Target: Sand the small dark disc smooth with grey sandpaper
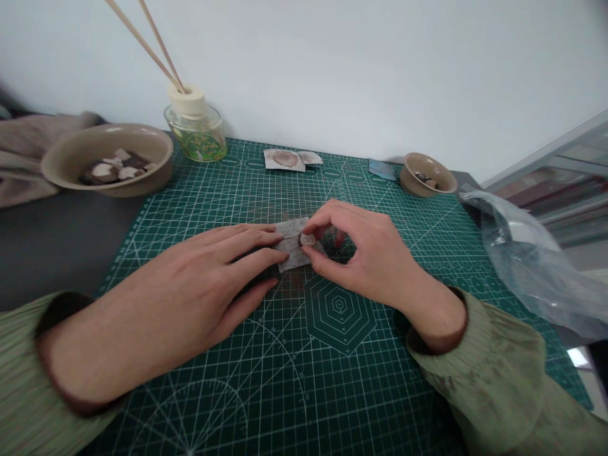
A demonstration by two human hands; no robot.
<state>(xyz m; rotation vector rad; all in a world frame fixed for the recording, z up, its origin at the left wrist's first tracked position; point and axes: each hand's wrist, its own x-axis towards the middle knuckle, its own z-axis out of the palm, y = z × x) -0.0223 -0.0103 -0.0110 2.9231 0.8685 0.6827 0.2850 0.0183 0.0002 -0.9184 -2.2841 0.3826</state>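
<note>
A small grey sheet (291, 243), perhaps sandpaper, lies on the green cutting mat (266, 380) in the middle of the view. My left hand (213, 269) is laid flat, its fingertips touching the sheet's left edge and its fingers stretched out. Between the thumb and forefinger of my right hand (365, 247) is a small, pale, rounded piece (308, 240) with a carved-looking pattern on its face. That piece is at the right part of the sheet; whether it touches the sheet I cannot tell.
A large tan bowl (109, 183) with several small pieces stands at left, beside a reed diffuser (197, 126). Stained paper pieces (285, 159), a blue scrap (381, 168) and a small bowl (418, 183) line the back. A clear plastic bag (532, 253) lies at right.
</note>
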